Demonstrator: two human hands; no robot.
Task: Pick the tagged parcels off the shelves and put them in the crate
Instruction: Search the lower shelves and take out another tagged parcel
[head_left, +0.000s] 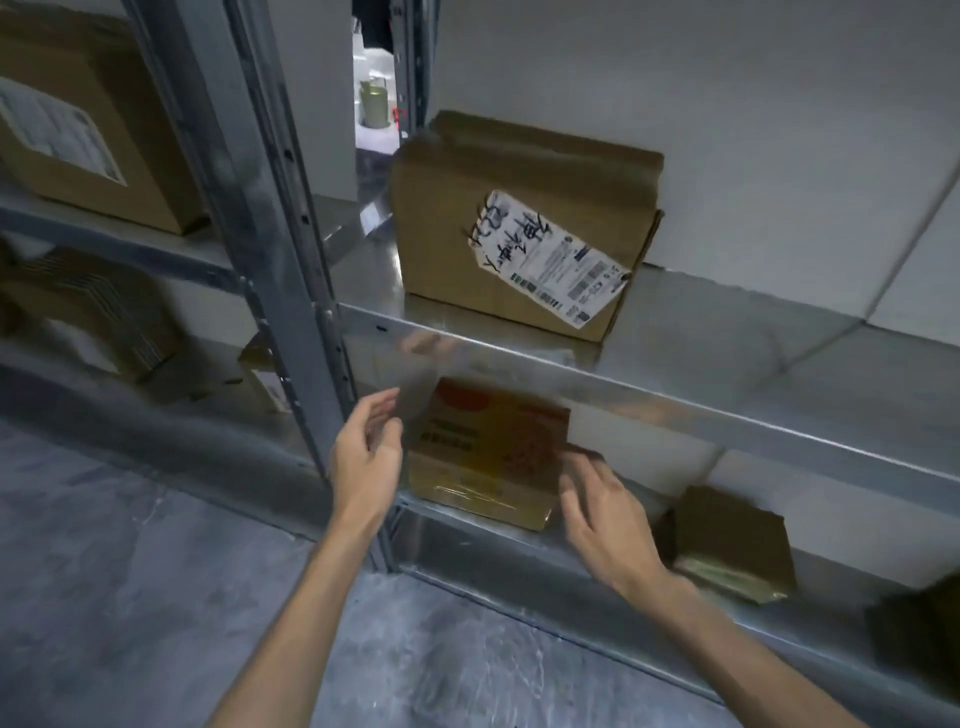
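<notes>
Print on the yellow parcel (485, 452) is smeared by motion blur and cannot be read. Fingertips of the left hand (369, 457) are blurred. A dark box (919, 634) is cut by the right edge. The carton (78, 119) at upper left is cropped, its label unreadable. Boxes behind the upright (275, 234) are blurred.

Parcel storeroom or warehouse: galvanized steel shelving (623, 387), taped cardboard parcels (519, 234) with shipping labels (550, 257), bare grey concrete floor (130, 597), plain white wall (727, 104).
</notes>
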